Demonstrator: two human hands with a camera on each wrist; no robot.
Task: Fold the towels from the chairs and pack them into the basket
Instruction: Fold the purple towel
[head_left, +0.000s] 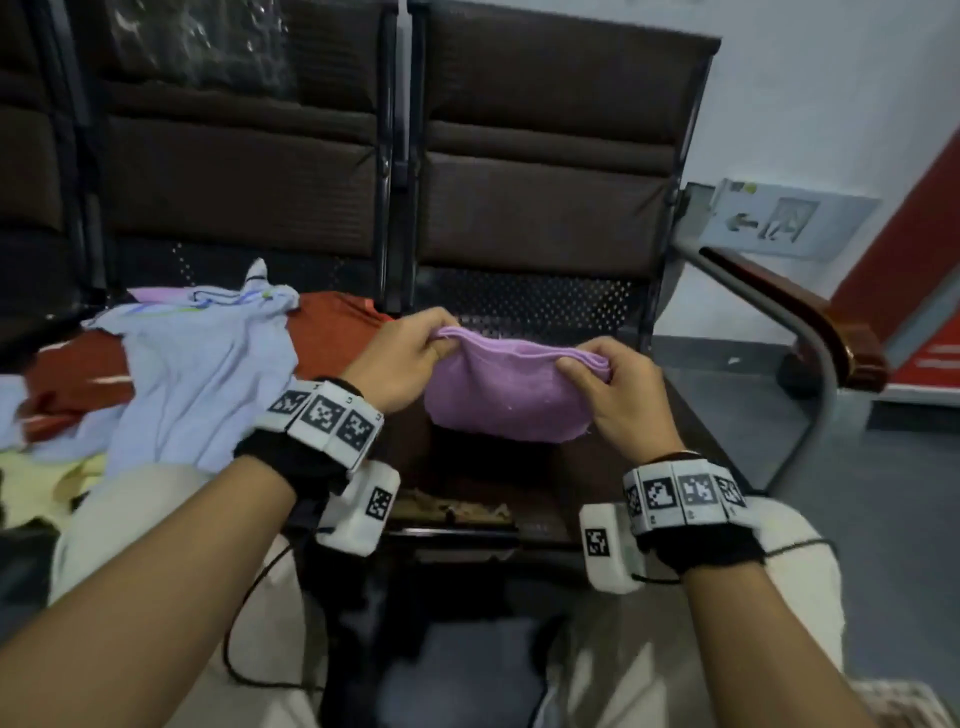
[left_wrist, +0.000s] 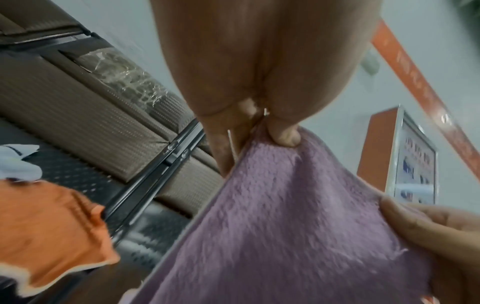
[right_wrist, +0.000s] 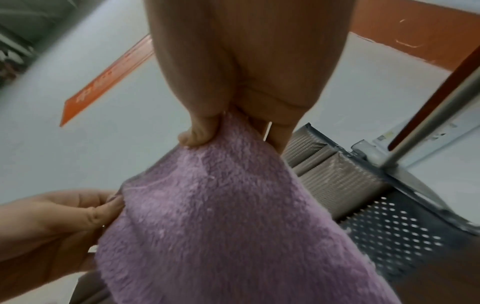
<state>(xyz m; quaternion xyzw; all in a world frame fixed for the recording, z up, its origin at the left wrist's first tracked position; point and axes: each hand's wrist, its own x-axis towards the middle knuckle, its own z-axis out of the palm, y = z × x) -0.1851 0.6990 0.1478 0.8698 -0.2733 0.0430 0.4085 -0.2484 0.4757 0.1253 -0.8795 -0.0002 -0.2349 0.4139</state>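
Note:
A small purple towel (head_left: 506, 392) hangs doubled over in the air above the right chair's seat. My left hand (head_left: 400, 358) pinches its top left corner and my right hand (head_left: 615, 387) pinches the top right corner. In the left wrist view the thumb and fingers of the left hand (left_wrist: 262, 131) clamp the purple towel (left_wrist: 298, 226). The right wrist view shows the right hand (right_wrist: 226, 131) pinching the fluffy purple towel (right_wrist: 221, 226). A pale blue towel (head_left: 208, 374) and an orange towel (head_left: 332, 332) lie heaped on the left chair. No basket is in view.
Dark brown chairs (head_left: 545, 171) with perforated metal seats stand in a row before me. A wood-topped armrest (head_left: 789, 312) curves at the right. A pale yellow cloth (head_left: 47, 480) lies at the lower left. My knees in light trousers (head_left: 795, 566) sit below the hands.

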